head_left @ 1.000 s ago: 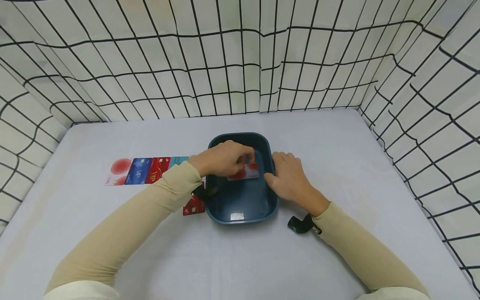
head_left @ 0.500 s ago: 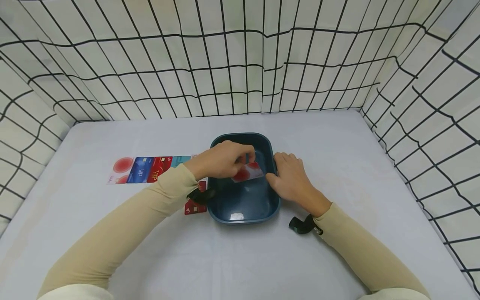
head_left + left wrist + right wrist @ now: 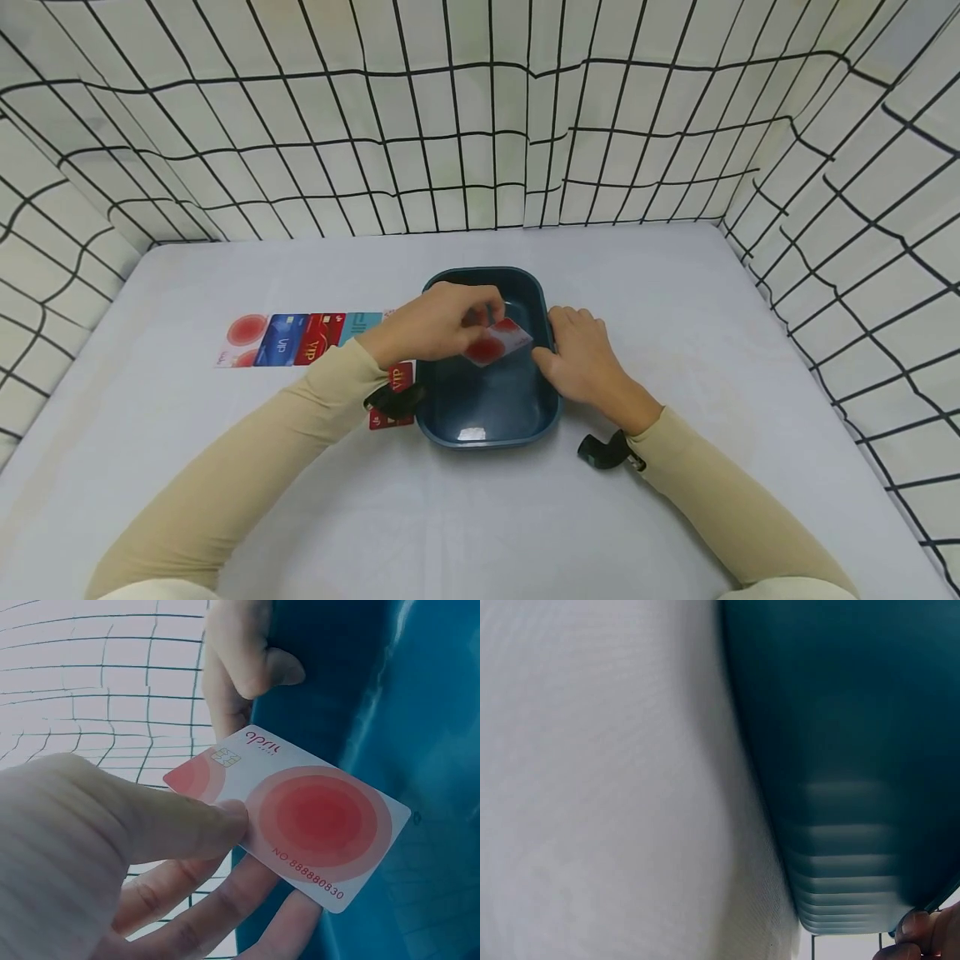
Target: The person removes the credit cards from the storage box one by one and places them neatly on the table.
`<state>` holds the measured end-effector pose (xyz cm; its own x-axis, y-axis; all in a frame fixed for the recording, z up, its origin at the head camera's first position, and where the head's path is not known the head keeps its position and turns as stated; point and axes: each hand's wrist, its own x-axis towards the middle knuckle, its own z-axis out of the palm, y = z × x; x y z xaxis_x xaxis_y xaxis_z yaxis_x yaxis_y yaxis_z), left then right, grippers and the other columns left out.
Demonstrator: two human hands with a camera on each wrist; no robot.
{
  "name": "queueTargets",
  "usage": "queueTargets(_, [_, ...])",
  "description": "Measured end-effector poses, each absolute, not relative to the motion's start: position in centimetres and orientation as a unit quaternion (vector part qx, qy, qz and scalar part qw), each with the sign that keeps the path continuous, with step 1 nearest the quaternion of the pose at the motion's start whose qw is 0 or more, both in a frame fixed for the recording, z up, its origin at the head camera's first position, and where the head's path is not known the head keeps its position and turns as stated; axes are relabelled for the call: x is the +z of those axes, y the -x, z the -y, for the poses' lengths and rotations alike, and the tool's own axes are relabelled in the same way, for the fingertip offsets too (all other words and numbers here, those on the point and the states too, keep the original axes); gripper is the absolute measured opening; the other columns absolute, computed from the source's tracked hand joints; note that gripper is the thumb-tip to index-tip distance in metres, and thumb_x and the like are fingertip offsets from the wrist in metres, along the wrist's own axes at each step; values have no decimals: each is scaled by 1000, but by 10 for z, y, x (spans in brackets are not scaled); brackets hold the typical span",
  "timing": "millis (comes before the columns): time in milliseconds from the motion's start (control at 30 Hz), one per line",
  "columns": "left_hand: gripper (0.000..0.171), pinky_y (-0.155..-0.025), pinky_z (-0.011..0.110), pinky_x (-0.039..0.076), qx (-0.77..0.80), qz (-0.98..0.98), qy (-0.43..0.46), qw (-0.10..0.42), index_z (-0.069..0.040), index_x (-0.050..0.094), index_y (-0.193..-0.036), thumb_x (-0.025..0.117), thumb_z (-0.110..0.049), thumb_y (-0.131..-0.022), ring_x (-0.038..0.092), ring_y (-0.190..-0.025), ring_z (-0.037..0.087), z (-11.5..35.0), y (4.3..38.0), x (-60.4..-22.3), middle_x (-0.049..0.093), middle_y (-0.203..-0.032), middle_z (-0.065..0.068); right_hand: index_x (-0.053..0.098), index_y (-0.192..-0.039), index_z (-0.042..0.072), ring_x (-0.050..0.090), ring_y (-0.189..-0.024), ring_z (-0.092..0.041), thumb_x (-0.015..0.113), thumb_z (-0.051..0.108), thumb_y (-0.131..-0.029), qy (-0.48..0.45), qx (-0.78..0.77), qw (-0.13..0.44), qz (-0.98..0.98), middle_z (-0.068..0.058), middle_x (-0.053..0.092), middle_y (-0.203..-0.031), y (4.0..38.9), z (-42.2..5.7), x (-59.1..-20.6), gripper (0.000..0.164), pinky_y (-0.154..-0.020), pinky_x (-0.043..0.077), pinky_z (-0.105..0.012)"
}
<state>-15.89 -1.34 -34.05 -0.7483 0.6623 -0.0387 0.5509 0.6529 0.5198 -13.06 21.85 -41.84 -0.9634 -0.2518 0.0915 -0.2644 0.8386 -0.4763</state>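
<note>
My left hand (image 3: 450,321) pinches a white card with red circles (image 3: 497,342) over the dark blue tray (image 3: 487,440). In the left wrist view the thumb lies on the face of the card (image 3: 322,817) and the fingers sit behind it; "april", a chip and a number show on it. At the tray's right side, my right hand (image 3: 581,354) grips the rim, thumb toward the inside. The right wrist view shows the tray's outer wall (image 3: 840,750) with fingertips (image 3: 915,924) at its rim.
Left of the tray lies a row of cards: a white one with red circles (image 3: 243,340), a blue one (image 3: 281,340), a red one (image 3: 318,337) and a teal one (image 3: 360,325). Another red card (image 3: 390,418) lies nearer. A black wire grid (image 3: 450,133) stands behind the white table (image 3: 480,533).
My left hand has lifted the card from the tray's floor and tilted it, drawing slightly left. The right hand stays on the rim.
</note>
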Motion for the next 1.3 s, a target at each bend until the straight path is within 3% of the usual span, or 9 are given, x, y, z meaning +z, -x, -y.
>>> queueTargets(633, [23,-71,30,56,344,-895,-266,100,-19,64,-118,69,-15,-96,66,-88,20,35,148,-346,71,-103,5,55,-99,7,45,-85,-27,52,27,-90,-125,243,7,962,-9,54,-87,131,-217,-419,22,-75,31,-38])
queueTargets(900, [25,-72,32,60,402,-878,-226,130,-21,62,-120,67,-15,-96,66,-86,21,44,144,-351,66,-106,7,55,-97,7,45,-83,-27,51,26,-89,-125,240,13,963,-9,53,-85,130,-217,-421,21,-74,30,-37])
queueTargets(1133, [24,-79,45,64,475,-838,-216,158,-15,60,-121,66,-12,-98,69,-84,24,51,142,-357,64,-103,12,53,-93,7,44,-82,-27,52,25,-87,-130,240,18,962,-9,52,-83,130,-216,-419,19,-73,30,-37])
queueTargets(1300, [26,-79,43,65,506,-819,-222,154,-13,59,-122,65,-9,-97,69,-87,24,56,141,-359,63,-104,12,53,-92,7,44,-81,-27,52,25,-86,-129,241,20,962,-9,52,-82,130,-216,-419,18,-74,30,-36])
